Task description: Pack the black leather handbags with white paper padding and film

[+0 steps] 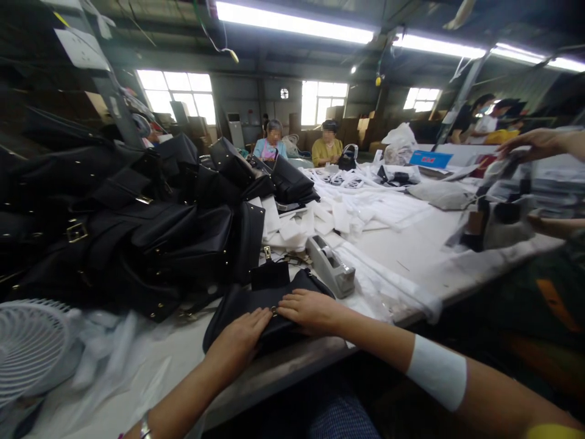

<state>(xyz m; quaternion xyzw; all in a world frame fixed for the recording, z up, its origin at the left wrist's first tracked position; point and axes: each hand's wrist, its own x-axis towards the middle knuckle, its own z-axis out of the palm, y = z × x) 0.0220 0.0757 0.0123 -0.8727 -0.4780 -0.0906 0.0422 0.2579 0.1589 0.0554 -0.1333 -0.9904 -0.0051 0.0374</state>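
Observation:
A black handbag (237,305) lies at the table's front edge, its flap strap with a gold buckle (267,252) raised at the far side. My left hand (242,336) rests on the bag, fingers stretched out and pressed together lightly on its face. From the right, my right hand (313,310) lies on the same face with its fingers extended. A small gold ring fitting (273,311) shows between my fingertips. Just past the bag's right corner stands a grey tape dispenser (331,268).
Many black bags (183,225) are heaped at left, above a white fan (31,347). White foam pieces (311,222) lie beyond the dispenser. At right, a co-worker's hand (532,145) is over a bag (505,219). Two people sit across the table (388,238); others stand farther back.

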